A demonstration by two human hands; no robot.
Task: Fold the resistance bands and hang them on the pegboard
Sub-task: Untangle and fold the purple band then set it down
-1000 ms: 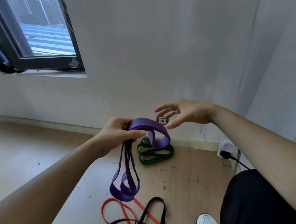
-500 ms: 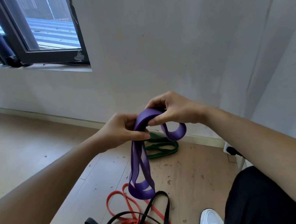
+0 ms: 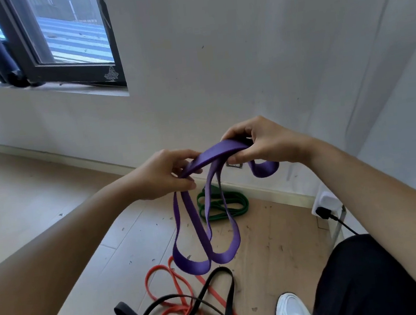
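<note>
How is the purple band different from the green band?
The purple band is held up by the left hand and right hand; the green band lies on the floor by the wall. The purple band dangles in loose loops; the green band sits in a flat bunch. Both are looped bands.

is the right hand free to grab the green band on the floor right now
Probably not yet: the right hand pinches the purple band, shared with the left hand, and the green band lies on the floor, well below it.

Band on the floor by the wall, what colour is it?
The band by the wall is green; the head view shows it best.
</note>
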